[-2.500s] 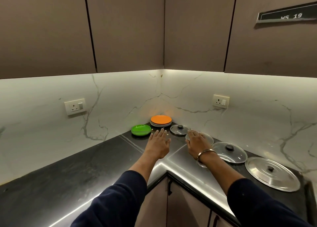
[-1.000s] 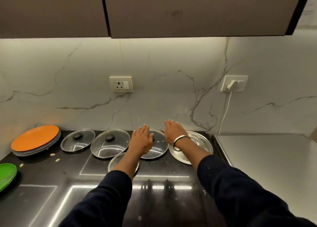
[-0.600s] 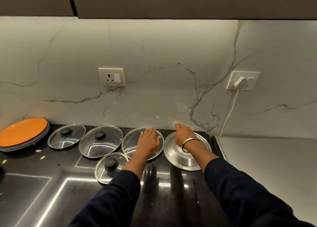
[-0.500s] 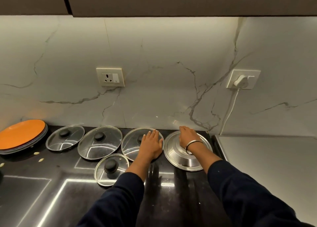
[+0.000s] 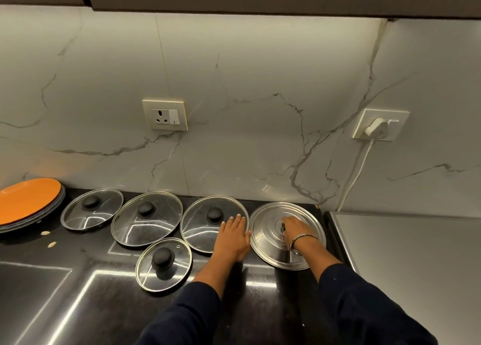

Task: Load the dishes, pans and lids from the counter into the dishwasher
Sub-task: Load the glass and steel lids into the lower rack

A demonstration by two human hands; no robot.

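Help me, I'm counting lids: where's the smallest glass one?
Head view: smallest glass lid lies front-left of the left hand, nearer the counter edge than the others.

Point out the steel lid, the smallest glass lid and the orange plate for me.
steel lid (image 5: 263, 236): head view, bare left side of its dome.
smallest glass lid (image 5: 164, 264): head view, beside its black knob.
orange plate (image 5: 26, 200): head view, its top face.

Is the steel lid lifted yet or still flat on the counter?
Flat: steel lid lies on the counter, right hand at its knob.

A home kitchen: black counter (image 5: 65, 305), marble backsplash (image 5: 247, 84), pot lids (image 5: 147, 218).
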